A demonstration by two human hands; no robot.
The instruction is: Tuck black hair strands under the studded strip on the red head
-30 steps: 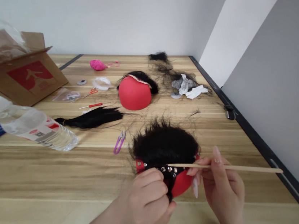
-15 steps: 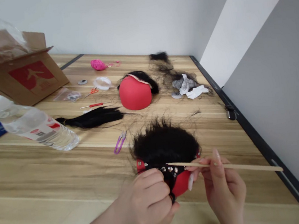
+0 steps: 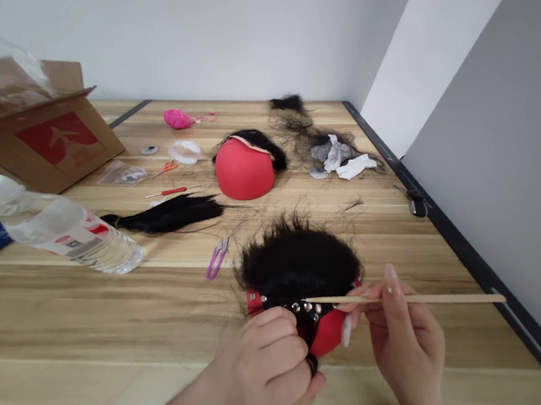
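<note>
In front of me a piece of black hair (image 3: 300, 258) lies over a red dome-like form, whose red surface (image 3: 330, 334) shows below the hair. Several silver round-headed pins (image 3: 307, 306) sit along the lower edge of the hair. My left hand (image 3: 273, 366) is closed at the form's near left side, around a lock of black hair (image 3: 312, 363) that shows past the fingers. Between the thumb and fingers of my right hand (image 3: 400, 328) is a slim wooden-handled needle (image 3: 453, 299); its tip points left, at the pins. The fingers of my left hand hide part of the lock.
Behind stands a second red form (image 3: 244, 171) with black hair. Purple thread snips (image 3: 216, 260), a black hair bundle (image 3: 168, 215) and a water bottle (image 3: 73, 223) lie or stand leftward. A cardboard box (image 3: 55, 137) is far left; loose hair and crumpled tissue (image 3: 336, 153) lie back right.
The needle has shifted very slightly, its handle end a little higher and further left. My left hand keeps its hold on the lock of hair.
</note>
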